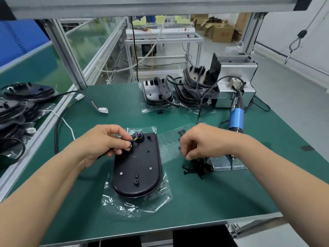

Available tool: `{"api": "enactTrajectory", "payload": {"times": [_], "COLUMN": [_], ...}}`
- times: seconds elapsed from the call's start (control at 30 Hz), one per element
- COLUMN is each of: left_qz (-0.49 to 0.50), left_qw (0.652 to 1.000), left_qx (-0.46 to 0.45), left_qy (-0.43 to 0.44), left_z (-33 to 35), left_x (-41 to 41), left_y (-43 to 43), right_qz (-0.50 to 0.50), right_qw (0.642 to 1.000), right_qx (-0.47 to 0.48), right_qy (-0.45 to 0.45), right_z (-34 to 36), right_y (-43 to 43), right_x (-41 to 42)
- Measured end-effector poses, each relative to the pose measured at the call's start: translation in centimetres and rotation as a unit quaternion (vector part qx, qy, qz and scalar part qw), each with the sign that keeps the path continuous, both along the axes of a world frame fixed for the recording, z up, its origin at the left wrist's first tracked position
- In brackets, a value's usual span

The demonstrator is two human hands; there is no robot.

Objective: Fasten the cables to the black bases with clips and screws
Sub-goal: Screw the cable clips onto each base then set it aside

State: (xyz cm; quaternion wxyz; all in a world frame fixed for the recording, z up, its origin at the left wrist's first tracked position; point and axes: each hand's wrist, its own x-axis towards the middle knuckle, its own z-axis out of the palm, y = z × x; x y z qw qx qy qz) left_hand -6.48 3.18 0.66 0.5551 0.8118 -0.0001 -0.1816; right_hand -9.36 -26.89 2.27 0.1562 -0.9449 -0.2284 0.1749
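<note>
The flat black oval plastic base (137,170) lies mid-bench on the green mat (213,193). The left hand (105,141) pinches the thin black cable (58,129) at its far-left corner. The right hand (201,141) curls over small black clips (197,169) to the right; any grip cannot be told.
</note>
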Motion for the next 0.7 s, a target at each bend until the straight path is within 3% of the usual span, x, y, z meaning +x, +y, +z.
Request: {"api": "enactTrajectory", "payload": {"times": [0.13,0.4,0.7], "left_qz": [0.013,0.009,-0.023], "left_qw": [1.0,1.0,0.999], "left_qx": [-0.004,0.003,0.042], "left_qy": [0.002,0.018,-0.009], "left_z": [0.2,1.6,1.6], "left_x": [-0.2,0.0,-0.1], "left_y": [-0.2,-0.6,-0.3], "right_qz": [0.057,0.039,0.008], "right_qw": [0.997,0.967,0.978], "right_qx": [-0.054,-0.202,-0.158], "right_qy": [-0.027,-0.149,-0.136], "right_z": [-1.1,-2.5,-2.6], "right_y": [2.0,3.6,2.8], "right_x": [-2.8,-4.4,-4.0]}}
